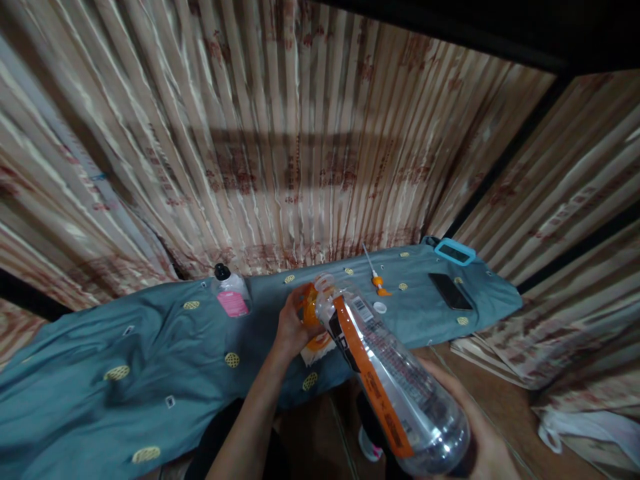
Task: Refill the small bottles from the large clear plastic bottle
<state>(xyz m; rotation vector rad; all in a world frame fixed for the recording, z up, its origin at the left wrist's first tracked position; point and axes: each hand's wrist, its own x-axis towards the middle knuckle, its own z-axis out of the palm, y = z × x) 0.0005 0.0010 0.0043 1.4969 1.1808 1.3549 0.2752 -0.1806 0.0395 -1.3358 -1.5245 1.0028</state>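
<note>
**Clear bottle (395, 380) slanted between two hands, neck near the left fingers**

Bottle nearest the camera; orange-and-silver label in view. Right hand (483, 433) clasps it near the base; fingers mostly hidden behind it. Neck points away, ending just beside the left fingers. Left hand (291, 328) curled around an orange container (311, 309); the bottle neck overlaps it in view, cannot tell whether the two touch.

Outward: white cap (380, 308) to the right of the left fingers, past the bottle neck. Orange pump (377, 282) with tube, just beyond the cap. Dark phone (451, 291) farther right; blue-framed device (455, 252) beyond it. Pink-labelled bottle (233, 297), black top, left of the left fingers, well apart. These rest on teal patterned cloth (270, 293). Pleated, red-printed sheeting (300, 167) hangs beyond the left fingers.
</note>
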